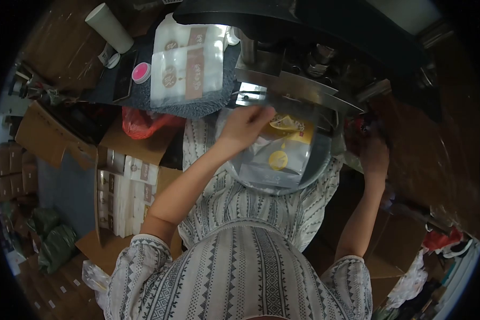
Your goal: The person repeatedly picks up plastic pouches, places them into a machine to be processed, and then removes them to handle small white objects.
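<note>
My left hand (249, 127) is over the upper left part of a clear and yellow printed pouch (277, 160), its fingers bent together at the edge; what they hold, if anything, is too small to tell. The pouch lies on a round tray (323, 169) over my lap. My right hand (375, 156) is out to the right, beside a dark red item (357, 128); its fingers are dim and partly hidden. Just beyond my left hand stands the metal part of a machine (288, 80).
White printed pouches (189, 69) lie on a grey towel (213, 104), near a pink-topped jar (141, 72) and a white cup (110, 29). An open carton (104, 154) holds packed pouches at the left. A red bag (144, 124) hangs under the table edge.
</note>
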A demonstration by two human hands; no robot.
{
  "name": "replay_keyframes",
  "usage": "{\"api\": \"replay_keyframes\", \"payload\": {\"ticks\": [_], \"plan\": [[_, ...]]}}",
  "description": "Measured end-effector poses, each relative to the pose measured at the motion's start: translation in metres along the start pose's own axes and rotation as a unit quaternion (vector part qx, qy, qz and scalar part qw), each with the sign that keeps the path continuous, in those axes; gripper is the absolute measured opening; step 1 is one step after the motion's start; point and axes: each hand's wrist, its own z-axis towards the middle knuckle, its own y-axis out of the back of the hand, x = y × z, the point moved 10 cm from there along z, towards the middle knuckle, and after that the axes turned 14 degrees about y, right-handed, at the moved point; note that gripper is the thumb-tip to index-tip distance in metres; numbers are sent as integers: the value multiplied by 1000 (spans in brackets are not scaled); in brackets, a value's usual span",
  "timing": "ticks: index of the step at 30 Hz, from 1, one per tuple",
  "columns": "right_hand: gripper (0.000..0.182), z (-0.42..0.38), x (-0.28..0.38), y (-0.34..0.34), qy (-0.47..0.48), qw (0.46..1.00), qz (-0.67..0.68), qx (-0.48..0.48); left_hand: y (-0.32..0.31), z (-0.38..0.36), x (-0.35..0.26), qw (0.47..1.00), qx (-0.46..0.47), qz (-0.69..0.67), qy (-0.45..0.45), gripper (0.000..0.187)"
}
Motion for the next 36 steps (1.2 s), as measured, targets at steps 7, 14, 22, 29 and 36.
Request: {"api": "replay_keyframes", "payload": {"ticks": [7, 14, 22, 29, 36], "plan": [[22, 3, 19, 3, 28, 996, 83, 35, 85, -44, -4, 705, -430, 518, -223, 68], [15, 1, 15, 30, 29, 983, 179, -37, 105, -77, -15, 786, -393, 417, -232, 29], [30, 1, 143, 36, 77, 759, 647, -15, 49, -133, -53, 825, -370, 323, -280, 14], [31, -2, 185, 17, 157, 767, 617, 80, 12, -124, -48, 853, -225, 334, -332, 15], [43, -1, 158, -1, 107, 783, 610, 64, -16, -67, -16, 950, -63, 235, -196, 17]]}}
